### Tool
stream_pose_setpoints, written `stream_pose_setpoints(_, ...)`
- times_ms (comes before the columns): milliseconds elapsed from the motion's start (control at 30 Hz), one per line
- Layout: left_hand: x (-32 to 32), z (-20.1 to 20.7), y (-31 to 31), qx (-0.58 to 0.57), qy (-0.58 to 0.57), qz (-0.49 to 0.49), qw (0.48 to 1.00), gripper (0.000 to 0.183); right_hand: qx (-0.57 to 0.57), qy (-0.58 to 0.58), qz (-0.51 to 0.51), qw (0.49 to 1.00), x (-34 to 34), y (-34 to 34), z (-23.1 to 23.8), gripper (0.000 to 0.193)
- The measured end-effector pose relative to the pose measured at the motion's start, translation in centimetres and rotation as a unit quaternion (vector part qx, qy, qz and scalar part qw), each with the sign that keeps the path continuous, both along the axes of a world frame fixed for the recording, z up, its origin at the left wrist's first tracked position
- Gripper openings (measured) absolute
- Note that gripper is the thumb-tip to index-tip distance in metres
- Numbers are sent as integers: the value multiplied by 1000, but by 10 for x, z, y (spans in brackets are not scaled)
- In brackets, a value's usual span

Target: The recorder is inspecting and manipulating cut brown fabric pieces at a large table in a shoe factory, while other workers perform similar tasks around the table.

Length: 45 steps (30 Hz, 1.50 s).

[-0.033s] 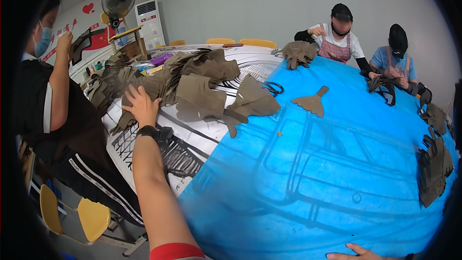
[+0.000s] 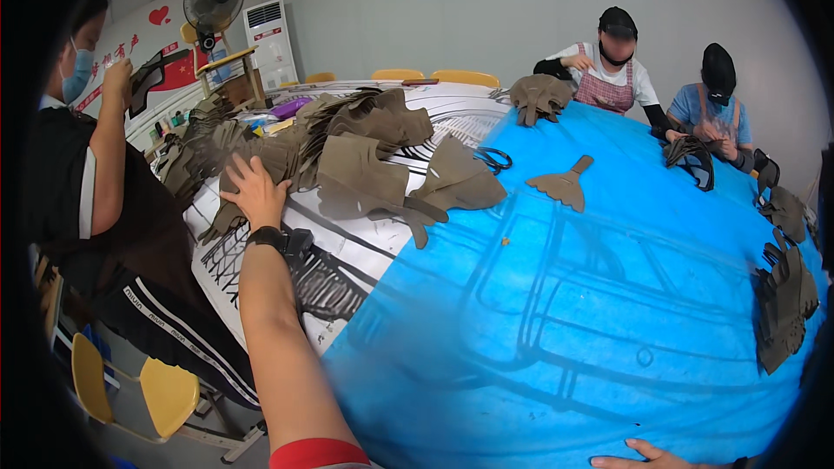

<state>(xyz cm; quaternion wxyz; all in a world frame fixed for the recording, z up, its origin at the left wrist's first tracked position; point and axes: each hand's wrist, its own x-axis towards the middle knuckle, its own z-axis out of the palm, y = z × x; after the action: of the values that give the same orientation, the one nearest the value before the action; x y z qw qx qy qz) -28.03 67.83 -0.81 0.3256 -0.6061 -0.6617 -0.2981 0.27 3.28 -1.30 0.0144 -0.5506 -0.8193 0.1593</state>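
Item: my left hand [image 2: 254, 194], fingers spread wide, palm down on the heap of brown cut pieces [image 2: 347, 156] at the table's far left; it grips nothing. A black wristband [image 2: 268, 238] sits on that wrist. Item: my right hand [image 2: 647, 456], flat on the blue table cover [image 2: 565, 330] at the lower edge, mostly cut off, so I cannot tell its spread. Item: one fan-shaped brown piece [image 2: 563, 184] lying alone on the blue, well apart from the heap. Item: black scissors [image 2: 495, 157] just beside the heap. Item: masked person [image 2: 87, 139] standing at left; two seated people across the table.
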Motion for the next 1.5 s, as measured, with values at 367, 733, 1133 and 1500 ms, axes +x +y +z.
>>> stream_pose_setpoints(367, -7, -1, 20, 0, -1, -19, 1000, 67, -14, -1, -11, 1000, -3, 1, 6, 48)
stream_pose_setpoints(733, -23, 0, 24, 105, -64, 0, 992, 49, -1, -6, -12, 1000, -2, -1, 2, 44)
stream_pose_setpoints(1133, -36, 6, 25, 147, -78, 55, 985, 54, -13, -6, -14, 1000, -5, 1, 2, 44)
stream_pose_setpoints(1500, -36, 76, 17, 347, -89, 76, 931, 60, -35, -14, -26, 999, -10, 4, 16, 48)
